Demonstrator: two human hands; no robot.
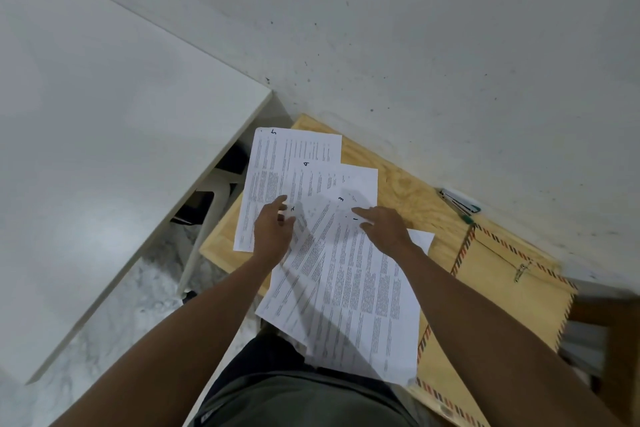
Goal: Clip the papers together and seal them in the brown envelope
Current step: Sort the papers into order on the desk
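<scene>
Several printed white papers (349,288), hand-numbered at their top corners, lie fanned out and overlapping on a small wooden table (408,191). My left hand (273,232) rests flat on the left sheets with fingers spread. My right hand (384,229) presses fingertips on the sheet marked 1. Neither hand holds anything. A brown envelope (502,291) with a red-and-blue striped border lies to the right, partly under the papers. A metal paper clip (521,272) sits on top of the envelope.
A green-tipped pen and a small white pad (459,203) lie at the table's far edge by the grey wall. A white desk (104,149) stands to the left, with a gap and marbled floor (138,305) between. Some sheets overhang the table's near edge.
</scene>
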